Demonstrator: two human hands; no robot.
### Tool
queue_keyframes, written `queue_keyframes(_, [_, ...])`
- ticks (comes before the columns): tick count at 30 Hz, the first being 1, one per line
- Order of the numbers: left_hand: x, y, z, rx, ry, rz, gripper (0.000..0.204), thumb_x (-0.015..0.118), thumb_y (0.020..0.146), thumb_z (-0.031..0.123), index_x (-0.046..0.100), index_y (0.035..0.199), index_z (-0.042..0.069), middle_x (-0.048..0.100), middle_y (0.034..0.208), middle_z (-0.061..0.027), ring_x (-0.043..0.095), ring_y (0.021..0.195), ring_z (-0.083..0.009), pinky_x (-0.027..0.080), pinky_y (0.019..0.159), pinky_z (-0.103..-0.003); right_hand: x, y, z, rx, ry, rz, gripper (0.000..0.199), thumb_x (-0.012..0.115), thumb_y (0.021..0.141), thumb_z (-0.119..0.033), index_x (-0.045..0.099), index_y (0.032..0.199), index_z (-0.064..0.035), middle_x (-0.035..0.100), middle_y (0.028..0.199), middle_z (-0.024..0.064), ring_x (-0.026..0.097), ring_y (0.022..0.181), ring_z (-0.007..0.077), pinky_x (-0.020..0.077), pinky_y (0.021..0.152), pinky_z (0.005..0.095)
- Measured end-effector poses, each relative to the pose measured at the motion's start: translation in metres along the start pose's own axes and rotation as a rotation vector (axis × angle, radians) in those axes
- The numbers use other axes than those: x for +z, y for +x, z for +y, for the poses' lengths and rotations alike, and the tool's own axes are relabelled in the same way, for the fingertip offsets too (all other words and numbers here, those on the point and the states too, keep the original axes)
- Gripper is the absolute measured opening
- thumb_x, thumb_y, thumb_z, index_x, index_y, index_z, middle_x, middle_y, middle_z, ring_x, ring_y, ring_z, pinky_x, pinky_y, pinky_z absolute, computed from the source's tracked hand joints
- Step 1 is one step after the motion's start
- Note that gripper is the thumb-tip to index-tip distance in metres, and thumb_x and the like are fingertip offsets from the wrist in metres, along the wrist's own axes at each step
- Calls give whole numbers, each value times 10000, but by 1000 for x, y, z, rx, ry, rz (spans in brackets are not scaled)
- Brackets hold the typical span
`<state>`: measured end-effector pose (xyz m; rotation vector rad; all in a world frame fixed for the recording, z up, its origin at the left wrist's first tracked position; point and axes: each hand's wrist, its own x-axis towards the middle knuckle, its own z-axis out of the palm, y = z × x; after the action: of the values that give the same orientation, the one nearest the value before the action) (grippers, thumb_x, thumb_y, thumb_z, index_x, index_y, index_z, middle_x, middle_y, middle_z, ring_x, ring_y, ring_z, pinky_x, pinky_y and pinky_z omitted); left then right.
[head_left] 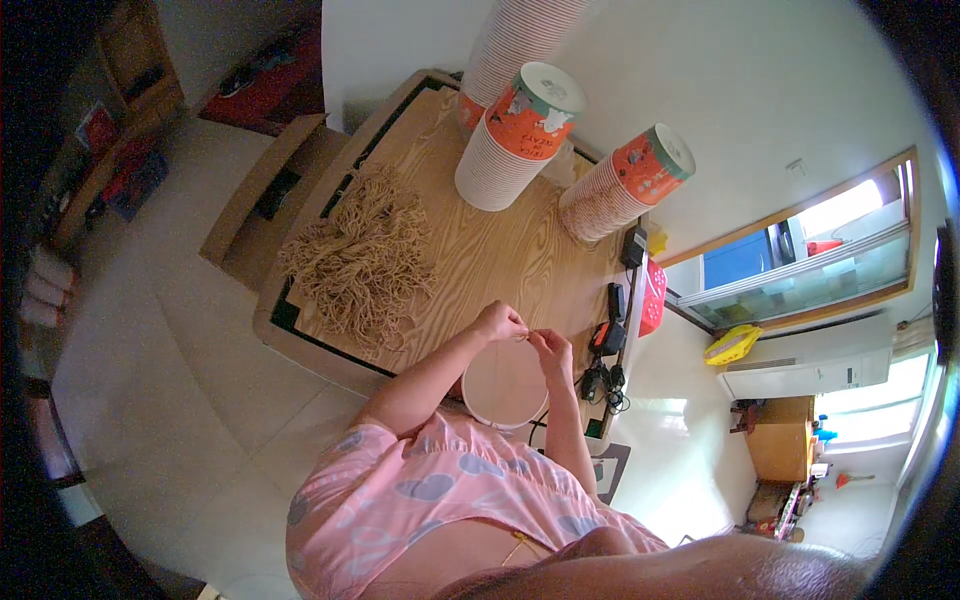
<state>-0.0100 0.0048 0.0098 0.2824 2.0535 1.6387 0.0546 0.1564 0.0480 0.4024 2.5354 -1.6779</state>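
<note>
Both hands point(525, 335) near table edge point(330, 355)

A paper bucket point(505, 385) is sitting at the near edge of the table point(480, 250), just in front of the person. The left hand point(500, 322) and right hand point(552, 350) are meeting over its far rim. To the left, a heap of cord handles point(362, 258) is lying on the table. Behind, three stacks of paper buckets point(520, 135) are leaning along the far side. Chargers and cables point(607, 345) are lying along the right edge.
</note>
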Motion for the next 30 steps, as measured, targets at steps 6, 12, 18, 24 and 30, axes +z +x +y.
queue_keyframes(6, [1, -4, 2, 15, 5, 20, 190, 708, 640, 268, 693, 732, 103, 652, 681, -68, 609, 615, -141, 473, 616, -282, 1, -1, -3, -25, 17, -10, 90, 617, 786, -73, 622, 832, 5, 612, 757, 11, 535, 699, 70, 424, 642, 198])
queue_keyframes(12, [-2, -8, 5, 34, -77, -19, 181, 694, 674, 240, 691, 759, 80, 655, 691, -69, 607, 621, -128, 471, 614, -276, -1, -4, -6, -32, 4, -3, 101, 630, 774, -72, 620, 825, 15, 609, 741, 10, 535, 681, 72, 428, 626, 201])
queue_keyframes(18, [0, -7, 3, 17, -44, 16, 184, 700, 674, 237, 689, 760, 75, 655, 694, -69, 605, 616, -129, 469, 609, -275, 3, -8, -15, -71, -56, 6, 92, 630, 767, -64, 621, 813, 15, 607, 731, 15, 533, 681, 71, 430, 627, 200])
queue_keyframes(24, [0, -5, 3, 10, -44, 4, 173, 704, 683, 217, 677, 744, 57, 646, 681, -50, 579, 603, -116, 456, 598, -277, 3, -2, -3, -125, 20, -16, 85, 596, 791, -58, 613, 839, 10, 609, 751, 21, 539, 687, 79, 433, 636, 205])
queue_keyframes(30, [-2, -7, 1, 24, -68, -19, 144, 705, 693, 168, 664, 733, 36, 635, 676, -31, 555, 601, -102, 446, 591, -272, 4, -3, -3, -50, 216, 4, 116, 580, 818, -97, 609, 849, 11, 608, 755, 19, 537, 686, 78, 426, 623, 201])
